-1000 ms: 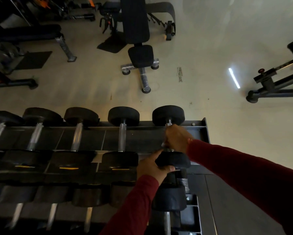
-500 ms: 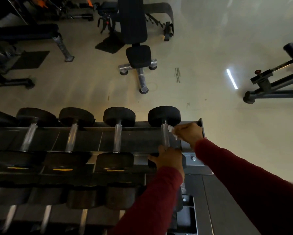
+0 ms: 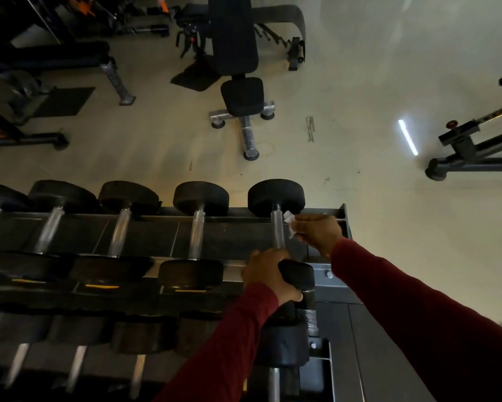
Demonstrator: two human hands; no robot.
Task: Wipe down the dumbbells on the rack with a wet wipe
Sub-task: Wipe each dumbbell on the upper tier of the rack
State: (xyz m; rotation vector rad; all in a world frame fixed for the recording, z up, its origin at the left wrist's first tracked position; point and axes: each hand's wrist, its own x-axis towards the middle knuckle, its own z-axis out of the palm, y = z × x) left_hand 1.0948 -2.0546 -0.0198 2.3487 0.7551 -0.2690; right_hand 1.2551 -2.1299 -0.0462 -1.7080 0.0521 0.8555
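While I look down over the rack (image 3: 342, 211), my left hand (image 3: 268, 274) curls over the near head of the end dumbbell (image 3: 276, 198), the last one at the right end of the top tier, gripping its black rubber edge. My right hand (image 3: 316, 230) sits just right of that dumbbell's knurled steel handle (image 3: 278, 230), pinching a crumpled white wet wipe (image 3: 289, 220) between the fingers; the wipe looks to be just beside the handle, though in this dim light I cannot tell whether it touches. Both my sleeves are dark red.

Four more dumbbells lie in a row to the left on the same tier, handles pointing away from me, far heads overhanging the back rail. A lower tier carries another row beneath, its heads in deep shadow.

Beyond the rack the floor (image 3: 374, 82) is pale and glossy, scuffed in places, with a bright strip of reflected ceiling light (image 3: 408, 137) on it. A black adjustable bench (image 3: 238, 68) stands straight ahead on a steel foot. More dark benches and frames crowd the far left, and another machine's base (image 3: 473, 152) reaches in from the right edge.
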